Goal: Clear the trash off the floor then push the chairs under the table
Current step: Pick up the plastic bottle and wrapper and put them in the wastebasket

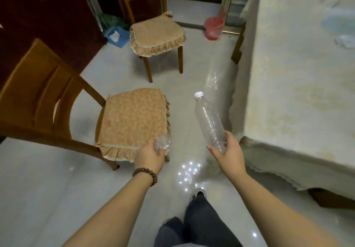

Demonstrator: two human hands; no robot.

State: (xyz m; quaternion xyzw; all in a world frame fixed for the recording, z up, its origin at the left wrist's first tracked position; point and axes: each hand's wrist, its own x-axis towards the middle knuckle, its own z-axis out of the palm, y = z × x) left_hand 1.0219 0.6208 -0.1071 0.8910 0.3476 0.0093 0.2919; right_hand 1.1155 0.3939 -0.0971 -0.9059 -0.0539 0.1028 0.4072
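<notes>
My right hand (227, 152) grips the base of an empty clear plastic bottle (208, 118) with a white cap, held tilted above the floor. My left hand (150, 155), with a bead bracelet on the wrist, is closed on a crumpled piece of clear plastic (162, 143) near the front corner of the near chair (130, 118). A second wooden chair (156, 35) with the same cushion stands farther off. Both chairs are pulled out from the table (299, 93), which is on the right under a pale cloth.
A red bin with a plastic liner (213, 28) stands on the floor by the far table corner. A blue box (116, 36) sits by the dark cabinet at the left. My legs (194, 225) are at the bottom. Glossy tiled floor runs between chairs and table.
</notes>
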